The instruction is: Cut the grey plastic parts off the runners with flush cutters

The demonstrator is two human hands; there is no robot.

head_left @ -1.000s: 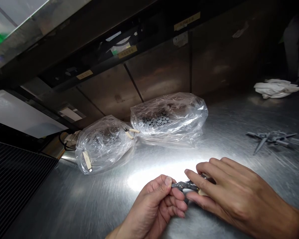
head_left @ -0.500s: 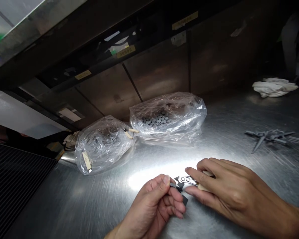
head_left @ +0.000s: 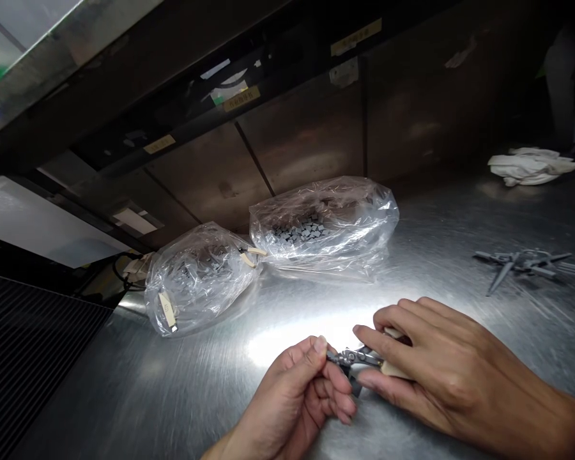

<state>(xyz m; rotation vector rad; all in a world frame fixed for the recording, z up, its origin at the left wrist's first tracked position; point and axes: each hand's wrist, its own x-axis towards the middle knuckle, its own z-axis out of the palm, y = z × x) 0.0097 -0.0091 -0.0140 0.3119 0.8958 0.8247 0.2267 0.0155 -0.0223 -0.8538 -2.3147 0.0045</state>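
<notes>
Head view, looking down across a steel desk [head_left: 124, 390]. The left hand [head_left: 292, 390] and the right hand [head_left: 441, 364] meet low in the picture, just right of centre, in the brightest patch of light, which gives the small work there a strong lit background.

The right hand's grip is clenched on a pair of small cutters [head_left: 357, 358], with the cream handle [head_left: 393, 368] closed between thumb and fingers. The cutters' long axis lies almost level across the picture, with the metal tip pointing left toward the left thumb. This hold keeps the tip out in front of the fingers, where it can be seen.

The left hand's grip is a tight pinch of thumb and fingers on a small grey piece [head_left: 355, 386], part of which shows below the metal tip. The pinch holds the piece up off the desk, touching or just beside the cutters, though the fingers hide exactly how they meet.

Further back lie two clear plastic bags [head_left: 199, 281] [head_left: 323, 220] of small grey blocks [head_left: 299, 230], side by side and touching. To the right are a grey plastic frame of spiked parts [head_left: 522, 263] and a crumpled white rag [head_left: 529, 167].
</notes>
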